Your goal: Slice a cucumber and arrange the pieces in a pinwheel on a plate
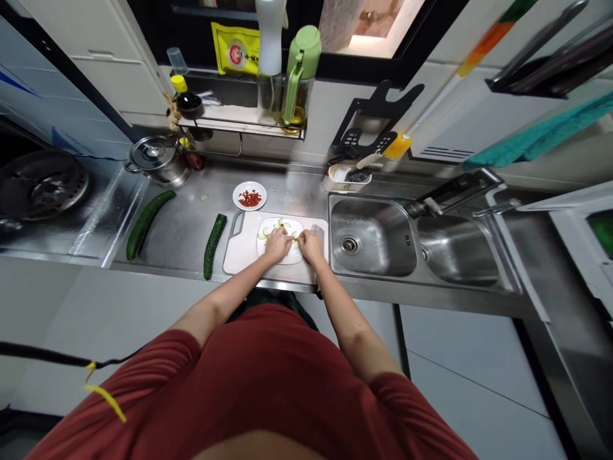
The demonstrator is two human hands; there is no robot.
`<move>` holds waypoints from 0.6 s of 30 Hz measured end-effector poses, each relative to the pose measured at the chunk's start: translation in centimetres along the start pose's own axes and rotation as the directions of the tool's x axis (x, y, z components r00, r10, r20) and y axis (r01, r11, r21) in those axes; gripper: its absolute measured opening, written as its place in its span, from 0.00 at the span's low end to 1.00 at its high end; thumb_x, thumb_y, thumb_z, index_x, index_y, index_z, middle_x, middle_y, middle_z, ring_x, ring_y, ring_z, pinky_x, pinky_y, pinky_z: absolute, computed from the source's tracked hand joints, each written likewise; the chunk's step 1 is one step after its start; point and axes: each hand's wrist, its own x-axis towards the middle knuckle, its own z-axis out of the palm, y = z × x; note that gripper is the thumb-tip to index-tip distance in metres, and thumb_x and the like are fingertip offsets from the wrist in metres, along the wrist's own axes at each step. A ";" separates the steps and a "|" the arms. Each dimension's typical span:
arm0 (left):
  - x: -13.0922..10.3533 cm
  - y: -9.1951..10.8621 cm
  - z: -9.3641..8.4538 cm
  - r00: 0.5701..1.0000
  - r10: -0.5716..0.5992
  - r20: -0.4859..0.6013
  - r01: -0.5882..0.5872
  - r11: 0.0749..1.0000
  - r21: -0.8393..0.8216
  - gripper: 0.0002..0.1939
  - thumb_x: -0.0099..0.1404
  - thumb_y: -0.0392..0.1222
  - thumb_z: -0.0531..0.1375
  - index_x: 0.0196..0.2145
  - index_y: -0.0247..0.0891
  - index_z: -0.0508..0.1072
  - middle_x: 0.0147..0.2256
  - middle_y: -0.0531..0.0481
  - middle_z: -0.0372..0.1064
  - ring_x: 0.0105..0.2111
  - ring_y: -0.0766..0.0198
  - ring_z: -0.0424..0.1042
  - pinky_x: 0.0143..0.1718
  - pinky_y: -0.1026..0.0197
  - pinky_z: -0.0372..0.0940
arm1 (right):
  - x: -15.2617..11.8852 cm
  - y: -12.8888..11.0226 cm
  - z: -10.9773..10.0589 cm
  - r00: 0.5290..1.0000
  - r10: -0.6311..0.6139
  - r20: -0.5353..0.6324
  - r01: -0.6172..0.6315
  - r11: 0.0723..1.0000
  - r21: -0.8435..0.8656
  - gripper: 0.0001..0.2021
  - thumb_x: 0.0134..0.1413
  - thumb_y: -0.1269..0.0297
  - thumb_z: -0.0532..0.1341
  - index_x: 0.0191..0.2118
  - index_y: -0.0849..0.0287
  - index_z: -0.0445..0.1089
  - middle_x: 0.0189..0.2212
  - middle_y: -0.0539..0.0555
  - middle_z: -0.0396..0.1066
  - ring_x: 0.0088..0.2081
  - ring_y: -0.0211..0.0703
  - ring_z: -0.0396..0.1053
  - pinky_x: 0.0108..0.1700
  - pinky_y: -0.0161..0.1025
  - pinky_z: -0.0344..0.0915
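Note:
A white cutting board [242, 255] lies on the steel counter with a white plate [268, 225] on it. Several thin cucumber slices [283, 223] ring the plate. My left hand [277, 245] rests on the plate's near side, its fingers pinching a slice. My right hand [311, 246] is beside it at the plate's right edge, fingertips meeting the left hand's over a cucumber slice. What exactly each finger holds is too small to tell. A knife blade [318, 229] lies on the board just behind my right hand.
Two whole cucumbers [214, 245] [146, 222] lie left of the board. A small dish of red chilli pieces [249, 195] sits behind it. A lidded pot [156, 157] stands at the back left, a double sink [373, 236] on the right, and bottles [299, 73] on a rack.

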 end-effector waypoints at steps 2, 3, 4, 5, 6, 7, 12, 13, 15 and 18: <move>0.0 -0.1 -0.3 0.997 -0.022 -0.074 0.019 0.999 -0.042 0.16 0.68 0.43 0.53 0.47 0.47 0.77 0.46 0.45 0.64 0.47 0.56 0.60 0.49 0.53 0.58 | -0.1 0.1 -0.4 0.999 0.004 -0.038 -0.003 1.000 0.023 0.11 0.60 0.64 0.52 0.43 0.60 0.69 0.42 0.59 0.70 0.40 0.47 0.66 0.40 0.38 0.57; -0.1 -0.2 -0.4 0.993 -0.033 -0.114 0.026 0.998 -0.062 0.15 0.68 0.43 0.53 0.47 0.47 0.77 0.46 0.45 0.64 0.46 0.56 0.61 0.50 0.54 0.58 | -0.1 0.1 -0.6 0.998 0.004 -0.064 -0.001 0.999 0.036 0.12 0.61 0.64 0.51 0.42 0.60 0.69 0.41 0.58 0.70 0.40 0.47 0.65 0.40 0.38 0.57; -0.1 -0.4 -0.6 0.988 -0.044 -0.149 0.032 0.996 -0.081 0.15 0.68 0.43 0.53 0.46 0.46 0.78 0.45 0.45 0.65 0.46 0.57 0.62 0.50 0.54 0.58 | -0.2 0.2 -0.8 0.996 0.002 -0.092 0.003 0.999 0.049 0.12 0.61 0.64 0.50 0.42 0.59 0.69 0.41 0.58 0.70 0.40 0.46 0.65 0.40 0.38 0.57; -0.1 -0.7 -0.8 0.983 -0.057 -0.177 0.040 0.994 -0.101 0.15 0.68 0.43 0.53 0.46 0.46 0.78 0.45 0.45 0.65 0.46 0.57 0.62 0.50 0.55 0.58 | -0.3 0.3 -1.1 0.993 -0.001 -0.121 0.009 0.998 0.063 0.12 0.61 0.64 0.49 0.41 0.59 0.69 0.41 0.58 0.70 0.40 0.46 0.64 0.40 0.38 0.57; -0.2 -1.0 -1.0 0.977 -0.074 -0.199 0.051 0.992 -0.120 0.15 0.68 0.43 0.54 0.45 0.45 0.78 0.45 0.45 0.65 0.46 0.58 0.63 0.50 0.55 0.59 | -0.4 0.5 -1.3 0.989 -0.004 -0.148 0.015 0.997 0.076 0.12 0.61 0.64 0.49 0.41 0.59 0.68 0.40 0.57 0.69 0.40 0.46 0.64 0.40 0.38 0.57; -0.3 -1.3 -1.2 0.971 -0.094 -0.218 0.065 0.988 -0.138 0.14 0.68 0.43 0.54 0.45 0.45 0.78 0.44 0.45 0.65 0.46 0.58 0.63 0.50 0.56 0.59 | -0.5 0.6 -1.6 0.985 -0.006 -0.174 0.022 0.996 0.090 0.13 0.61 0.63 0.48 0.40 0.59 0.68 0.40 0.57 0.69 0.40 0.46 0.64 0.40 0.37 0.57; -0.6 -3.8 -2.4 0.929 -0.204 -0.309 0.140 0.966 -0.218 0.15 0.67 0.41 0.53 0.45 0.44 0.78 0.43 0.46 0.66 0.45 0.59 0.65 0.50 0.57 0.61 | -1.4 1.0 -2.3 0.969 0.012 -0.247 0.032 0.984 0.176 0.12 0.59 0.61 0.49 0.38 0.58 0.68 0.35 0.55 0.68 0.37 0.44 0.64 0.42 0.37 0.58; -0.6 -4.3 -2.7 0.919 -0.225 -0.324 0.155 0.962 -0.227 0.15 0.67 0.41 0.53 0.45 0.43 0.78 0.43 0.46 0.66 0.45 0.59 0.66 0.50 0.57 0.60 | -1.7 1.1 -2.3 0.968 0.018 -0.250 0.032 0.980 0.195 0.12 0.59 0.61 0.49 0.37 0.58 0.68 0.34 0.54 0.68 0.36 0.44 0.64 0.42 0.38 0.58; -0.7 -5.6 -3.1 0.904 -0.256 -0.343 0.181 0.955 -0.237 0.15 0.66 0.41 0.54 0.44 0.42 0.78 0.43 0.46 0.66 0.46 0.59 0.66 0.51 0.57 0.60 | -2.2 1.1 -2.2 0.967 0.023 -0.254 0.036 0.973 0.227 0.11 0.59 0.60 0.50 0.36 0.58 0.67 0.31 0.53 0.67 0.35 0.44 0.64 0.42 0.38 0.59; -0.5 -7.7 -3.8 0.882 -0.304 -0.360 0.229 0.944 -0.236 0.14 0.66 0.40 0.54 0.43 0.42 0.78 0.43 0.45 0.66 0.46 0.58 0.66 0.50 0.57 0.60 | -2.9 1.1 -2.0 0.962 0.033 -0.271 0.042 0.963 0.266 0.12 0.58 0.59 0.50 0.36 0.58 0.67 0.29 0.52 0.67 0.34 0.44 0.64 0.41 0.38 0.60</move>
